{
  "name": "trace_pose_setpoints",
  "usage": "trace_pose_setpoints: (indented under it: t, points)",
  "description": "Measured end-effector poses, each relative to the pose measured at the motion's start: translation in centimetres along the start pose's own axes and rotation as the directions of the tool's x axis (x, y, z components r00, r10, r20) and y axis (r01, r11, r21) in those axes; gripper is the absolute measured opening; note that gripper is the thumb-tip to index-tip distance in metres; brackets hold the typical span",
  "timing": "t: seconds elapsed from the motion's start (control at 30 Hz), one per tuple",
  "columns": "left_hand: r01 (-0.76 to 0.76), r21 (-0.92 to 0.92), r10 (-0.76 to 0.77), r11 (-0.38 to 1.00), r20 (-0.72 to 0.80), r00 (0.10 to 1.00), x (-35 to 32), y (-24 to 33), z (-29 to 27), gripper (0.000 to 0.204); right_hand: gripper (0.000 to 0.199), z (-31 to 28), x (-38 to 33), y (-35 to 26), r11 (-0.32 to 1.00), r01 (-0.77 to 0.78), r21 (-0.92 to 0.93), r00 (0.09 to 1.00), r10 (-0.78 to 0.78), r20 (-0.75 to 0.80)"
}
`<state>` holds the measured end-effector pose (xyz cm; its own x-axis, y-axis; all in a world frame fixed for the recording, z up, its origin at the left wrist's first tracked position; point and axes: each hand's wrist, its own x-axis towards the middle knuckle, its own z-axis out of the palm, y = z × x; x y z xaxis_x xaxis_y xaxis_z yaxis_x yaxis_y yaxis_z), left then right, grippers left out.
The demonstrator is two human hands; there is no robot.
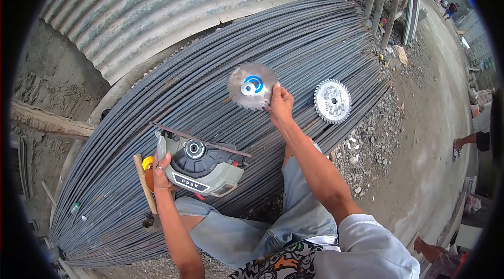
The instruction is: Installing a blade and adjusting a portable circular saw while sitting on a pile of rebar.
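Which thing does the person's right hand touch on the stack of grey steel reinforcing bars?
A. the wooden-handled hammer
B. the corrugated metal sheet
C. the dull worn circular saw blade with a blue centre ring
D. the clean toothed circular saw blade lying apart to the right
C: the right hand grips the edge of the dull worn circular saw blade with a blue centre ring, while the clean toothed blade lies untouched on the reinforcing bars.

Left hand point(161, 170) gripping low, right hand point(281, 104) outstretched, fingers apparently pinching.

- Long bundle of dark ribbed steel reinforcing bars point(220, 85), serving as work surface.
- Resting on bars: toothed silver circular saw blade point(332, 101); grey-green circular saw body point(202, 169); wooden-handled hammer point(145, 187).
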<state>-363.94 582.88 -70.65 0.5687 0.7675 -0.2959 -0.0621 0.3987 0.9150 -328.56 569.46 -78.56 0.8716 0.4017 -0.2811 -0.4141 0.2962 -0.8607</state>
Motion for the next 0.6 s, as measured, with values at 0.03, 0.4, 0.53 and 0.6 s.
trace_pose_setpoints:
  t: [0.03, 0.4, 0.53, 0.6]
  points:
    - [0.004, -0.007, -0.004, 1.0, 0.004, 1.0, 0.0, 0.1, 0.5, 0.059, 0.036, -1.3, 1.4, -0.7, 1.0, 0.004, -0.004, 1.0, -0.004, 0.001]
    - [0.039, -0.036, -0.04, 0.999, -0.029, 0.999, -0.3, -0.4, 0.1, 0.068, 0.039, -5.0, 11.8, 0.1, 0.999, 0.035, 0.001, 0.95, -0.033, -0.31]
    - [0.041, -0.028, -0.043, 0.999, -0.061, 0.997, -0.5, -0.7, -0.8, 0.07, 0.038, -4.9, 12.5, 1.5, 0.999, -0.034, 0.021, 0.91, 0.039, -0.412]
    - [0.042, -0.027, -0.043, 0.999, -0.056, 0.997, 0.0, -1.1, -0.4, 0.069, 0.041, -6.6, 13.2, 1.5, 0.988, -0.029, -0.149, 0.9, -0.039, -0.435]
